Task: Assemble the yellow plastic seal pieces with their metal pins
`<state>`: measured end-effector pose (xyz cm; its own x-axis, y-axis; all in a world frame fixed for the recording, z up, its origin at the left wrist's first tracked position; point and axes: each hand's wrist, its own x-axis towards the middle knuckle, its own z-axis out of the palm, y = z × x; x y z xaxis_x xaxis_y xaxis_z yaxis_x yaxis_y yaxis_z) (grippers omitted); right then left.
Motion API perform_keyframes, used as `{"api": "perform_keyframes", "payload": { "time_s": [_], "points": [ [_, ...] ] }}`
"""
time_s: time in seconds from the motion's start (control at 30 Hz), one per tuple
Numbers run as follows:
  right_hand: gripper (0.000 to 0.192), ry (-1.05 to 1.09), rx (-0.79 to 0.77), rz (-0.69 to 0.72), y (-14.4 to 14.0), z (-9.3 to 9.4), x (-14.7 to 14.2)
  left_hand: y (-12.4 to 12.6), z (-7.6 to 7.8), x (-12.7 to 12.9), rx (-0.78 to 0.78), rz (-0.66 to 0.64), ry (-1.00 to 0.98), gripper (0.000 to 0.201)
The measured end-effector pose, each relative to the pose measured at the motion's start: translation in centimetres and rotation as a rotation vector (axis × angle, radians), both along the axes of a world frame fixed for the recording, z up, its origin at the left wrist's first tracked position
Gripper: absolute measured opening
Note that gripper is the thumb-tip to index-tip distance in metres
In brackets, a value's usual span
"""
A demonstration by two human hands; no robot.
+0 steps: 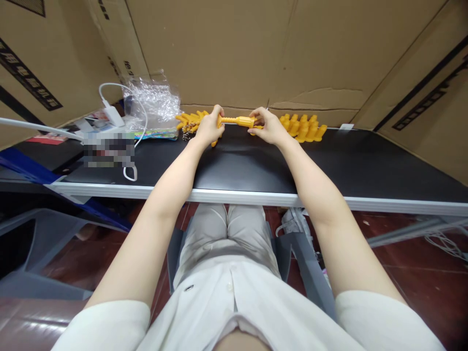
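An orange plastic piece with a ribbed rod and a wider sleeve (244, 121) spans the space between my two hands, lying nearly level above the table. My left hand (209, 127) pinches its left end, where more orange plastic shows below the fingers. Curled around the right end is my right hand (269, 126), its fingertips hiding part of the piece. Left of my left hand lies a pile of orange pieces (188, 120) with small metal chains. Right of my right hand, several orange flared cylinders (306, 128) stand upright in rows.
Clear plastic bags (151, 100) lie on colourful flat packets at the left. Beside them are a white charger (114, 116) with cables and a blurred-out item. Cardboard walls (226, 53) enclose the black table (248, 170), whose front edge has a pale metal rim.
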<state>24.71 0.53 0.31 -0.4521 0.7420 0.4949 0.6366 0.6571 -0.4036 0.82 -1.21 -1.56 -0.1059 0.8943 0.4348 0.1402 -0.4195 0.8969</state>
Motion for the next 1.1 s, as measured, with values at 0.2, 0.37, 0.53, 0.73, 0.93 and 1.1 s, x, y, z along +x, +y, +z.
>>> {"api": "perform_keyframes", "payload": {
  "time_s": [0.2,0.37,0.53,0.73,0.93,1.1],
  "points": [
    [0.047,-0.028,0.038,-0.015,-1.1,1.1,0.2,-0.2,0.2,0.5,-0.042,-0.072,-0.247,0.042],
    [0.041,-0.101,0.155,-0.006,-2.3,2.0,0.2,0.6,-0.7,0.9,-0.143,-0.149,-0.451,0.038],
    [0.051,-0.052,0.113,-0.003,-1.8,1.7,0.4,0.8,-0.8,0.3,-0.105,-0.149,-0.350,0.038],
    [0.079,0.230,-0.174,0.026,-1.3,1.1,-0.1,-1.0,1.2,0.4,0.019,-0.076,-0.220,0.038],
    [0.097,0.357,-0.383,-0.038,-1.2,0.9,-1.0,-1.5,1.5,1.0,0.028,-0.071,-0.185,0.032],
    [0.091,0.371,-0.442,-0.029,-0.3,0.8,-0.4,-1.2,1.2,1.2,-0.003,-0.078,-0.218,0.033]
  ]
}}
